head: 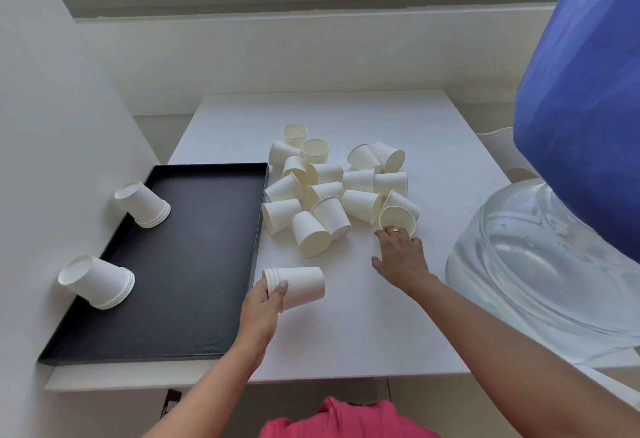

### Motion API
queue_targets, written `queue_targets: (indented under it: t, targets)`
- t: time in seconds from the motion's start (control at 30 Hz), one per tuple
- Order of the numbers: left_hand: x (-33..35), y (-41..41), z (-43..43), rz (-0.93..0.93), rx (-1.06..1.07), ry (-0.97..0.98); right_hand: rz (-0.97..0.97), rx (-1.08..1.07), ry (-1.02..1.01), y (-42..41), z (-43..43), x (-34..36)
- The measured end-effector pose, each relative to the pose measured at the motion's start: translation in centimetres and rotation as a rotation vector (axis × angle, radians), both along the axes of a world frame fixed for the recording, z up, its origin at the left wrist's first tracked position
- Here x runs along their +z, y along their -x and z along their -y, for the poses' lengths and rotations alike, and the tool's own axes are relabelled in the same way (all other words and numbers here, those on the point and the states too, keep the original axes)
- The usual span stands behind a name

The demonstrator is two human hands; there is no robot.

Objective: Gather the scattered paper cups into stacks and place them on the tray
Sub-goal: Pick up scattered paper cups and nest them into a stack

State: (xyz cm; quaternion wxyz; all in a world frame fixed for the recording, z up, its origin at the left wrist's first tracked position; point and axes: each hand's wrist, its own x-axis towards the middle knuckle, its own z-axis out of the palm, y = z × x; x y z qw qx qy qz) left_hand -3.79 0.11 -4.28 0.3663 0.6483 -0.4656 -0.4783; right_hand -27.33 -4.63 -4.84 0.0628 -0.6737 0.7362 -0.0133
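Note:
A heap of several white paper cups [332, 188] lies scattered on the white table, to the right of the black tray [194, 264]. Two upside-down cup stacks stand on the tray's left side, one at the back [143, 203], one nearer the front [97, 281]. My left hand [266, 302] grips a short stack of nested cups [298, 287], held sideways just right of the tray's edge. My right hand [401, 257] reaches to an upright cup [396, 221] at the heap's right edge, fingers touching its rim.
A large clear water bottle [540, 264] with a blue cover [585, 108] above it stands at the table's right side. A white wall panel borders the tray on the left. The table's front edge [311, 377] is close to my body.

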Motion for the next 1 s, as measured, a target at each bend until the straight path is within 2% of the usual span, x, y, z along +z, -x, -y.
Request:
queue_targets:
  t: [0.33, 0.57, 0.73, 0.87, 1.0]
  targets:
    - [-0.2, -0.2, 1.0, -0.02, -0.001, -0.016, 0.117, 0.21, 0.238, -3.6, -1.2, -1.0]
    - [-0.2, -0.3, 1.6, -0.043, 0.004, -0.01, 0.121, 0.3, 0.364, -4.8, -1.8, -1.4]
    - [-0.1, -0.3, 1.7, -0.049, 0.016, -0.002, 0.25, 0.114, 0.346, -4.6, -1.4, -1.0]
    - [0.2, -0.2, 1.7, -0.059, 0.015, 0.006, 0.393, -0.059, 0.166, -4.6, -0.9, -0.8]
    - [0.4, -0.2, 1.6, -0.064, 0.013, 0.006, 0.615, -0.283, 0.001, -4.7, -0.5, -0.4]
